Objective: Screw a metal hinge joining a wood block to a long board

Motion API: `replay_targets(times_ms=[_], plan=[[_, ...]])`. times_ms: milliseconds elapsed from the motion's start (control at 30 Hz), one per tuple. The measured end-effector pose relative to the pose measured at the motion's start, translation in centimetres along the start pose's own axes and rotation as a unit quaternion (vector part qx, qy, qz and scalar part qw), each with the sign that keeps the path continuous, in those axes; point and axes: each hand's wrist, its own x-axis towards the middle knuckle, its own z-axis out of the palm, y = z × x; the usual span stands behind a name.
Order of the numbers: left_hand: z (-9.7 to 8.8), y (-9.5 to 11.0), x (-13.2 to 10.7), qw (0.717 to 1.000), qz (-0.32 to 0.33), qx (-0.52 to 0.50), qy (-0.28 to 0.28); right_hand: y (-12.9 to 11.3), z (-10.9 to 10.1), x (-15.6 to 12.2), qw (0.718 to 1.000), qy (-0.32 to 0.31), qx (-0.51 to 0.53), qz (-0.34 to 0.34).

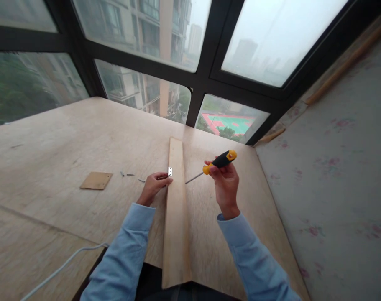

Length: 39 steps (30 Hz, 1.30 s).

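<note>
A long, pale wooden board (177, 217) lies lengthwise in front of me, its near end jutting past the table edge. On its left edge is a small silver hinge (170, 171) with holes in it. My left hand (154, 186) is closed at that spot, thumb and fingers pinched against the hinge's lower end and the board's edge. To the right of the board, my right hand (226, 184) grips a yellow-and-black screwdriver (221, 161). Its metal shaft slants down to the left, the tip close to the board's right edge; whether it touches is unclear.
Left of my left hand, a few small screws (130, 174) and a square brown piece (96, 180) lie on the wooden tabletop (52, 146). A white cable (61, 267) crosses the near left. Dark-framed windows (196, 83) border the far side; a flowered wall (331, 175) stands right.
</note>
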Motion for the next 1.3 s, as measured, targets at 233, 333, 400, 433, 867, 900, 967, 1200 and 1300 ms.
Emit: replay_targets(times_ms=[233,333,400,433,867,900,967,1200,1300], plan=[[0.1,-0.7,0.3,0.999,0.031,0.004,0.006,3.7,4.2,0.5,0.998,-0.044,-0.029,-0.028],[0.1,-0.6,0.3,1.000,0.026,-0.006,0.007,4.7,4.9,0.6,0.998,-0.056,-0.035,-0.017],[0.2,-0.5,0.3,1.000,0.020,-0.011,0.008,5.2,5.1,0.7,0.997,-0.061,-0.037,-0.009],[0.2,-0.5,0.2,1.000,0.019,-0.012,0.005,5.4,5.1,0.8,0.997,-0.063,-0.038,-0.007],[0.3,-0.3,0.1,1.000,0.021,-0.007,0.000,5.6,4.4,1.1,0.998,-0.040,-0.040,-0.001],[0.3,-0.3,0.1,1.000,0.021,-0.004,-0.001,5.6,4.4,1.2,0.998,-0.041,-0.037,0.002],[0.3,-0.3,0.1,1.000,0.021,0.001,0.000,5.6,4.3,1.3,0.998,-0.047,-0.033,0.010],[0.4,-0.2,0.0,1.000,0.020,0.004,0.002,5.6,4.6,1.4,0.997,-0.070,-0.038,0.009],[0.4,-0.2,0.0,1.000,0.017,-0.001,-0.002,5.5,4.9,1.4,0.995,-0.084,-0.047,0.000]])
